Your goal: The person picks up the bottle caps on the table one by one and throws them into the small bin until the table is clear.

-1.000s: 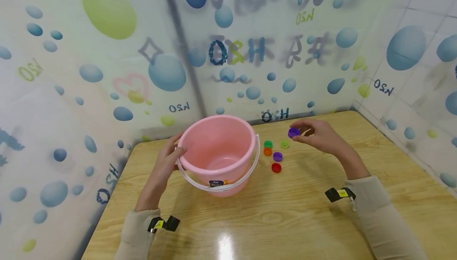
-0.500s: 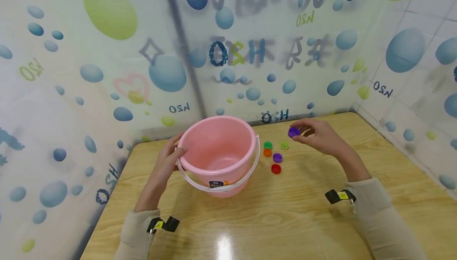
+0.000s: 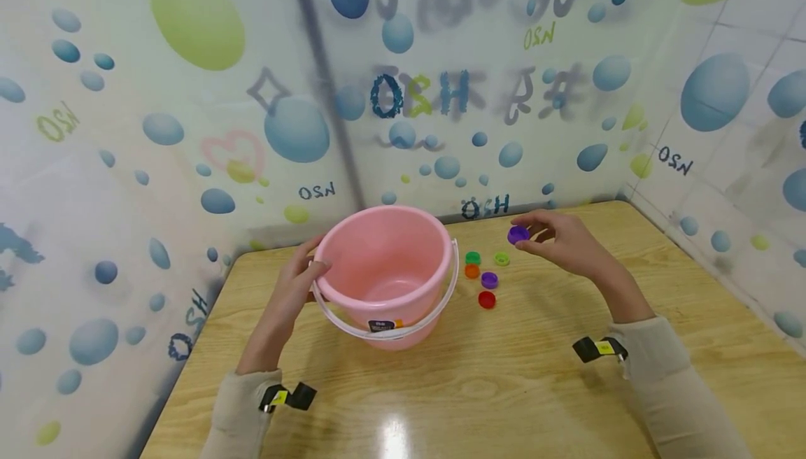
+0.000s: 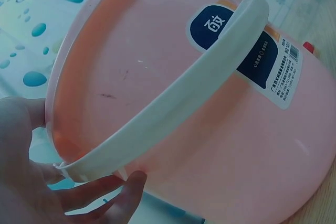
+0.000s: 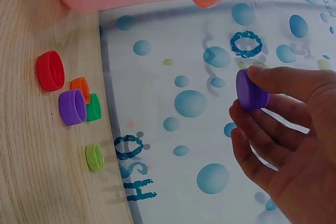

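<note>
A pink plastic bucket (image 3: 393, 291) stands on the wooden table, its white handle (image 4: 173, 108) hanging down over the front side with the label. My left hand (image 3: 294, 278) grips the bucket's left rim, thumb over the inside and fingers on the outer wall. Raised above the table to the right of the bucket, my right hand (image 3: 560, 238) pinches a purple bottle cap (image 5: 251, 90) between thumb and fingers. Below it on the table lie a red cap (image 3: 487, 299), another purple cap (image 3: 489, 280), an orange cap (image 3: 472, 271), a green cap (image 3: 472, 257) and a lime cap (image 3: 501, 259).
The wooden table (image 3: 478, 389) backs onto a wall hung with a patterned sheet (image 3: 441, 144) of blue and green drops. A second wall (image 3: 730, 179) runs along the right side. Each wrist wears a small black camera (image 3: 303, 396) on a strap.
Both hands hold their places, the left on the bucket rim and the right with the purple cap. Only the head view has tipped very slightly.
</note>
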Demonstrator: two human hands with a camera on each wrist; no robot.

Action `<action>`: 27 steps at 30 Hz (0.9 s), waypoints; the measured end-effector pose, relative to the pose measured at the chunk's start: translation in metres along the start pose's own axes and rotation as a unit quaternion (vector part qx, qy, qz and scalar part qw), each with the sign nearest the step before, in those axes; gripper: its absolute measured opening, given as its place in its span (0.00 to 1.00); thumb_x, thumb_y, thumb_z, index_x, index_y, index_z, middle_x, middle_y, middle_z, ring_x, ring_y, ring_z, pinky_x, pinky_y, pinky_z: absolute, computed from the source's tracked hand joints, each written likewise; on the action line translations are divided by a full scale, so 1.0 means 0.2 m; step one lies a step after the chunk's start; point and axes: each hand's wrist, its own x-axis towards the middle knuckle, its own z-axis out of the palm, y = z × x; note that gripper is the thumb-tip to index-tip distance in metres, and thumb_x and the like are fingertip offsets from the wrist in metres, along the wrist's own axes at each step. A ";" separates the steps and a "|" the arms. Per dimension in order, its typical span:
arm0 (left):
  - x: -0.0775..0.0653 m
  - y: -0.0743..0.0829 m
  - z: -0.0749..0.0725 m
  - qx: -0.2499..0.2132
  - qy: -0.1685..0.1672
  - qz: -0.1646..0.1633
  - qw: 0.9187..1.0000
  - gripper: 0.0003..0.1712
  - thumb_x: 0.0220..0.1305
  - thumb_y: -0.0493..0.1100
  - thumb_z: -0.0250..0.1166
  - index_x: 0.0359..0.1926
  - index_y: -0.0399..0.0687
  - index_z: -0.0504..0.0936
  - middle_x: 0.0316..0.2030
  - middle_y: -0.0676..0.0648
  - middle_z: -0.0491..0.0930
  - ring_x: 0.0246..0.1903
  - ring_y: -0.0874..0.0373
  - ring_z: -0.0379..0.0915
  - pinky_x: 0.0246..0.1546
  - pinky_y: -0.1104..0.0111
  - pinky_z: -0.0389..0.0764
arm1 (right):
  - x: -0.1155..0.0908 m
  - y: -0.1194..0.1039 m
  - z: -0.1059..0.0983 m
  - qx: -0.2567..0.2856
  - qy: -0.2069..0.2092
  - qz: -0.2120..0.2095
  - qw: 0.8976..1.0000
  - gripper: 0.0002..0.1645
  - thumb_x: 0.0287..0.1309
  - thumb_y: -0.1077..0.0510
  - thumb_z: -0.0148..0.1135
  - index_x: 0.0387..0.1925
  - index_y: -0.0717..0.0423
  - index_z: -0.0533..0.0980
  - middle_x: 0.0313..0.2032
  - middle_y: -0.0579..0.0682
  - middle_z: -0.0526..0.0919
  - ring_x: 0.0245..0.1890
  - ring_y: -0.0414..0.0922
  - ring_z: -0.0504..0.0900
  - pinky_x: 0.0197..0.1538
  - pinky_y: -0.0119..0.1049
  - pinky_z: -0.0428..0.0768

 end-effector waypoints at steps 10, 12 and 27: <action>0.00 0.00 0.00 -0.003 0.000 0.002 1.000 0.32 0.76 0.50 0.54 0.78 0.61 0.63 0.61 0.34 0.78 0.39 0.53 0.85 0.38 0.67 0.86 | 0.00 -0.01 0.01 0.000 0.002 -0.023 1.000 0.20 0.67 0.56 0.68 0.57 0.59 0.81 0.48 0.55 0.87 0.46 0.50 0.85 0.49 0.28 0.83; 0.00 0.00 0.00 -0.002 -0.001 0.003 1.000 0.32 0.76 0.50 0.54 0.78 0.60 0.63 0.61 0.34 0.78 0.39 0.53 0.85 0.38 0.67 0.86 | 0.00 -0.01 0.01 -0.001 0.003 -0.025 1.000 0.20 0.67 0.56 0.68 0.57 0.59 0.81 0.48 0.55 0.87 0.46 0.50 0.85 0.49 0.31 0.84; 0.00 -0.01 -0.01 -0.002 0.000 0.005 1.000 0.32 0.76 0.50 0.55 0.78 0.60 0.63 0.61 0.34 0.78 0.37 0.56 0.85 0.38 0.66 0.86 | -0.01 -0.01 0.02 -0.002 0.005 -0.024 1.000 0.20 0.67 0.56 0.68 0.57 0.59 0.81 0.48 0.54 0.86 0.46 0.50 0.84 0.49 0.29 0.83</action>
